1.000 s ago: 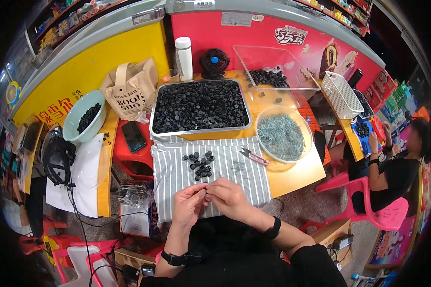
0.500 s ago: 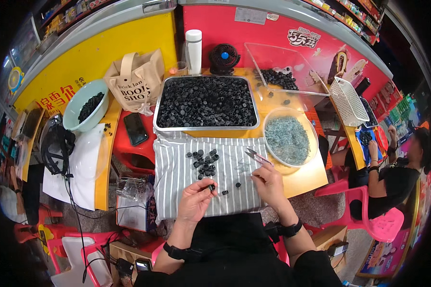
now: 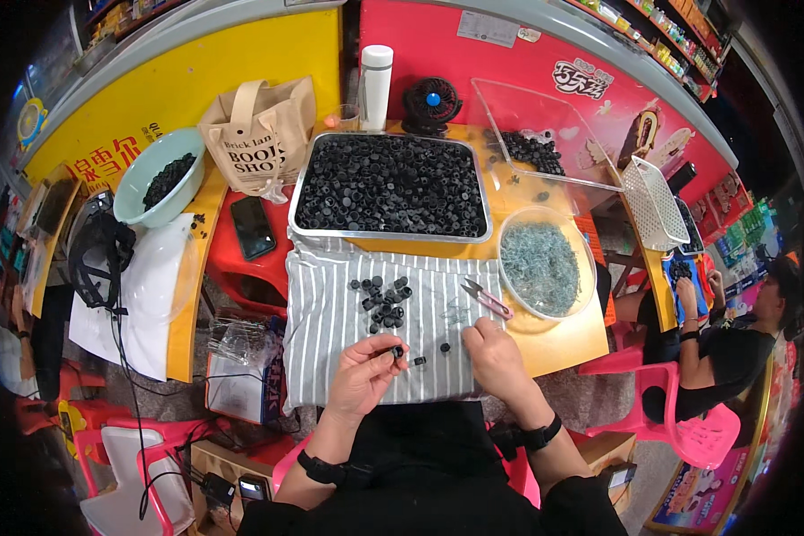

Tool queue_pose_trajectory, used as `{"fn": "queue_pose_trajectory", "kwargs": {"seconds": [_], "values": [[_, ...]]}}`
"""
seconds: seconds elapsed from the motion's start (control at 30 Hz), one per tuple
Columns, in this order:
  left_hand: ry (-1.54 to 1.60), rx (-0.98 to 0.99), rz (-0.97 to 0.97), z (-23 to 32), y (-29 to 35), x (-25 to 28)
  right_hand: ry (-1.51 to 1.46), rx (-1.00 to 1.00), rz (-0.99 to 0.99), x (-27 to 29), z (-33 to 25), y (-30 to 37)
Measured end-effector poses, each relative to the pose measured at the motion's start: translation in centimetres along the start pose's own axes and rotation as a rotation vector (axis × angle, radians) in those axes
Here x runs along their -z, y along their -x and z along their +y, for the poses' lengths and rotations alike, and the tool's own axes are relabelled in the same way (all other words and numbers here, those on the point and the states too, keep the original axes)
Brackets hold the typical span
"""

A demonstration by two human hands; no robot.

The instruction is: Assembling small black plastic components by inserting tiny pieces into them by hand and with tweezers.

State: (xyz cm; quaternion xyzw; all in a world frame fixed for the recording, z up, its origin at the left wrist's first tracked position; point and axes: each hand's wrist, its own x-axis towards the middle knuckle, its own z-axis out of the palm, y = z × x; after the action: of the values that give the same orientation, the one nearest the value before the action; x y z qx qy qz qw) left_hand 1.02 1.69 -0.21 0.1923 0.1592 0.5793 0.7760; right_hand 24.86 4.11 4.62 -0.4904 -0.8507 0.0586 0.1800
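My left hand (image 3: 363, 380) is closed in a pinch on a small round black plastic cap (image 3: 397, 351), held just above the striped grey cloth (image 3: 330, 313). To the right, my right hand (image 3: 498, 359) has its thumb and fingers pressed together; whatever they hold, if anything, is too small to make out. Thread snips (image 3: 489, 298) with pink handles lie on the cloth beyond the right hand. Beside them is a little pile of thin clear pieces (image 3: 456, 314). A cluster of black caps (image 3: 386, 308) lies beyond my left hand, and a stray cap (image 3: 446, 347) rests between the hands.
A metal tray (image 3: 393, 237) heaped with black caps stands behind the cloth. At its right is a round tub (image 3: 590, 277) of clear bluish pieces. A green basin (image 3: 125, 201), a tote bag (image 3: 268, 134), a white bottle (image 3: 375, 89) and a small fan (image 3: 431, 105) surround them.
The view has shifted slightly. My right hand has moved a little left and nearer to me, farther from the snips. My left hand still pinches the black cap.
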Motion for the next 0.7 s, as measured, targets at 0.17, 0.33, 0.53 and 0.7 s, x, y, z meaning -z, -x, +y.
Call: {"fn": "queue_pose_trajectory", "kwargs": {"seconds": [0.17, 0.33, 0.53, 0.7], "values": [[-0.003, -0.003, -0.001, 0.0, 0.2, 0.0, 0.021, 0.078, -0.053, 0.6, 0.1, -0.1], [-0.025, -0.013, 0.005, 0.1, 0.1, -0.2, 0.067, 0.027, -0.060, 0.1, 0.2, 0.2], [-0.036, -0.013, 0.029, 0.1, 0.3, -0.3, -0.713, -0.314, 0.188, -1.5, -1.3, 0.4], [-0.031, -0.005, 0.017, 0.2, 0.2, -0.5, -0.835, -0.352, 0.263, -3.0, -1.9, 0.4]]}}
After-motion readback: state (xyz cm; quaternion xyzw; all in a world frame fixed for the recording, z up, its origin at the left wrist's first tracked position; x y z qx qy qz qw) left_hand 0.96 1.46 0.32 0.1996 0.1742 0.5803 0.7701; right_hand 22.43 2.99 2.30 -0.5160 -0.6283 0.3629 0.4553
